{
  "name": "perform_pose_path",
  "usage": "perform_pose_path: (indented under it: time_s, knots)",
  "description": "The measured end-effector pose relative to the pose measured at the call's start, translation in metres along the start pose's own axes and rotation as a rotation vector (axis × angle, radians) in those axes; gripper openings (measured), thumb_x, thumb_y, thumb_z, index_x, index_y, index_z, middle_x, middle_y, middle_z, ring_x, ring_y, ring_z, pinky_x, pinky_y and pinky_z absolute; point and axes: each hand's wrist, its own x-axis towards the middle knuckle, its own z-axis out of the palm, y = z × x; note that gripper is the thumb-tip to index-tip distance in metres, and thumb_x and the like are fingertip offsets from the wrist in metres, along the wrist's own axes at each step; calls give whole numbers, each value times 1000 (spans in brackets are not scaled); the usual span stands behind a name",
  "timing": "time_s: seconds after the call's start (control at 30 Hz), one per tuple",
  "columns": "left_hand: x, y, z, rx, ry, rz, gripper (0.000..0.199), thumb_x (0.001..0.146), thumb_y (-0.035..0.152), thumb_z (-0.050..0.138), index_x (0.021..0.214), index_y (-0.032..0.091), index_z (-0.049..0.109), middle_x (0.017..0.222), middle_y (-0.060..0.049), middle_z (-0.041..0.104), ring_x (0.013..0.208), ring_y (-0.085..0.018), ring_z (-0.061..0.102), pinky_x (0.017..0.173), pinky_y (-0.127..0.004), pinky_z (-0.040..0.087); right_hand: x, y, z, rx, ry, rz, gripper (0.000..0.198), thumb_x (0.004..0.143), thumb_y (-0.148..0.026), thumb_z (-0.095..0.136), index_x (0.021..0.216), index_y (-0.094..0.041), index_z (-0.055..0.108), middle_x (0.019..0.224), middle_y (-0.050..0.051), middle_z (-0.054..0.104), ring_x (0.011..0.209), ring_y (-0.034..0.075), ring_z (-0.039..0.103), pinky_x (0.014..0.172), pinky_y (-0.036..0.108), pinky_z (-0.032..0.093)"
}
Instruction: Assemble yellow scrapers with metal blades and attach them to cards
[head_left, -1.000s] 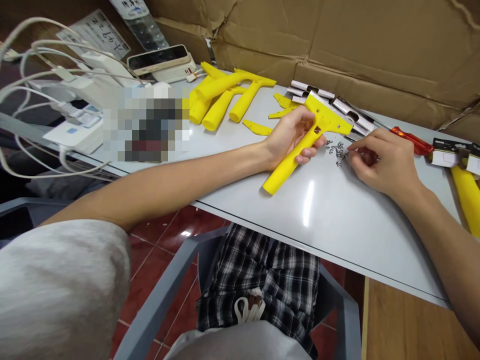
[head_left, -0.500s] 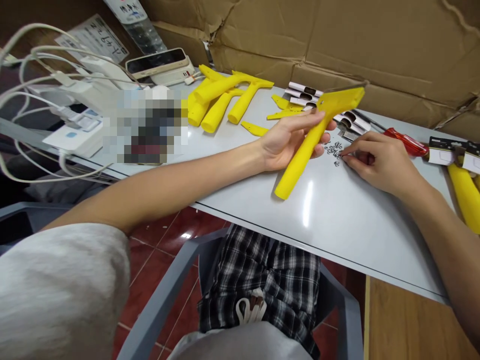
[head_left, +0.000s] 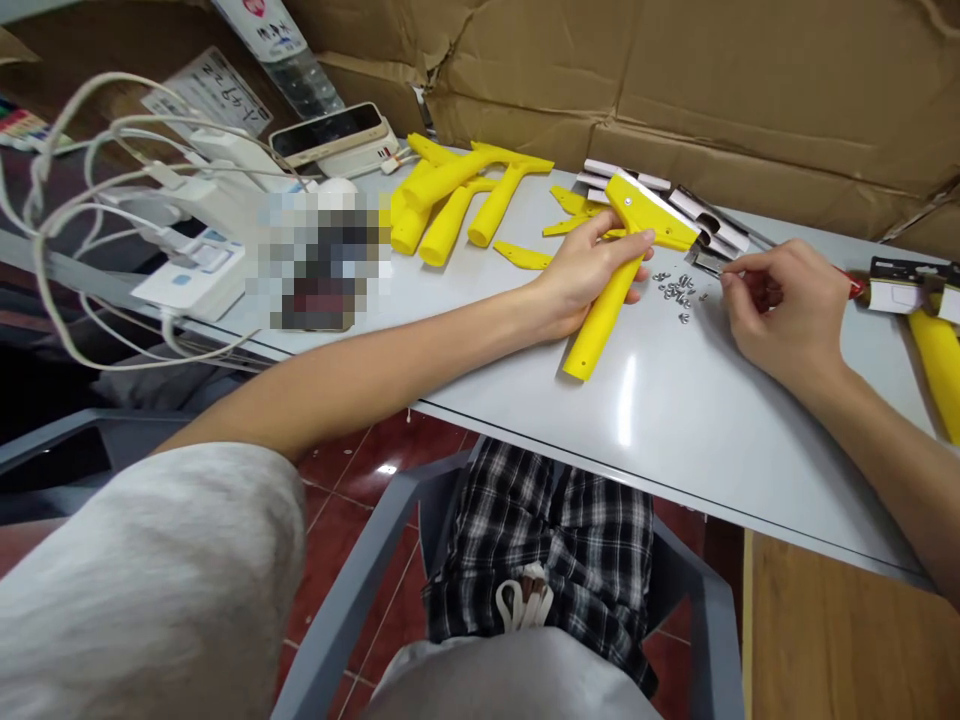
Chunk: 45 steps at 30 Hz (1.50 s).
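Observation:
My left hand (head_left: 581, 275) is wrapped round the handle of a yellow T-shaped scraper (head_left: 611, 300), its wide head turned up and to the right. A screw sits in one hole of that head; another hole shows near its far end. Beside it, my right hand (head_left: 784, 305) pinches thumb and forefinger together on a tiny metal piece, apparently a screw (head_left: 723, 280), mostly hidden by the fingertips. A small heap of loose screws (head_left: 677, 290) lies on the white table (head_left: 675, 430) between the two hands.
Several yellow scraper handles (head_left: 495, 205) lie at the back, with flat yellow pieces (head_left: 523, 256) near them. White-sleeved blades (head_left: 709, 220) sit behind the screws. A red screwdriver handle (head_left: 856, 284) is partly hidden. Power strip (head_left: 191, 275), cables and phone (head_left: 330, 135) occupy the left; cardboard (head_left: 675, 90) walls the back.
My right hand has lifted from the screw heap and moved right, fingers pinched. My left hand has turned the scraper, so the flat of its head now faces me.

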Motion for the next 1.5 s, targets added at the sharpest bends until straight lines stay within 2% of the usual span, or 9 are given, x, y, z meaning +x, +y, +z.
perform_pose_path:
  time_s: [0.13, 0.23, 0.4, 0.57, 0.7, 0.9, 1.07, 1.3, 1.5]
  knots:
    - [-2, 3, 2, -24, 7, -25, 17, 95, 24, 72, 105, 22, 59, 92, 0, 66, 69, -9, 65, 63, -21, 53, 16, -8, 11, 150, 72, 288, 19, 95, -32, 62, 100, -18, 73, 95, 8, 66, 76, 10, 55, 66, 27, 45]
    - [-6, 3, 3, 4, -14, -33, 20, 93, 27, 75, 108, 23, 62, 92, 0, 66, 68, -9, 64, 62, -20, 51, 28, -20, 23, 272, 86, 380, 15, 96, -29, 63, 101, -18, 73, 102, 9, 69, 86, 12, 61, 72, 27, 52]
    - [-10, 0, 4, 80, -69, -13, 19, 92, 28, 75, 109, 23, 67, 92, 0, 65, 72, -10, 66, 63, -19, 49, 18, -39, 24, 444, 65, 388, 19, 96, -37, 68, 102, -19, 72, 99, 8, 69, 90, 15, 65, 73, 29, 55]
    - [-12, 2, 2, 117, -107, -1, 24, 87, 27, 78, 109, 23, 70, 89, -1, 66, 72, -11, 64, 60, -20, 46, 5, -46, 17, 517, 41, 431, 25, 91, -43, 73, 99, -19, 72, 95, 8, 68, 76, 13, 61, 62, 29, 51]
    - [-14, 4, 1, 190, -157, 41, 27, 84, 28, 81, 108, 24, 72, 92, -2, 68, 66, -11, 61, 56, -21, 43, 5, -49, 16, 463, -11, 422, 25, 91, -46, 71, 95, -21, 70, 91, 7, 66, 70, 12, 57, 58, 29, 49]
    - [-18, 6, 2, 241, -165, 8, 36, 76, 26, 88, 108, 26, 72, 95, -4, 71, 62, -11, 58, 53, -23, 40, 1, -47, 14, 279, -33, 275, 29, 97, -51, 61, 99, -24, 69, 95, 7, 63, 77, 12, 58, 62, 27, 52]
    - [-15, 4, -1, 320, -220, 97, 29, 81, 30, 86, 105, 23, 71, 97, -4, 71, 61, -10, 57, 53, -24, 42, 0, -46, 13, 266, -33, 257, 25, 95, -48, 64, 96, -23, 71, 94, 7, 63, 74, 11, 56, 60, 25, 50]
    - [-3, -2, -8, 448, -318, 223, 30, 91, 36, 79, 114, 20, 67, 104, -7, 71, 62, -8, 59, 53, -22, 45, 1, -46, 17, 471, -11, 337, 28, 90, -48, 73, 95, -21, 69, 86, 4, 62, 68, 9, 56, 54, 24, 49]
    - [-3, -3, -9, 543, -326, 240, 29, 98, 34, 70, 123, 21, 65, 111, -9, 71, 65, -9, 62, 55, -23, 48, 4, -41, 15, 603, -44, 404, 28, 83, -42, 78, 98, -23, 63, 79, 3, 54, 59, 9, 52, 47, 25, 45]
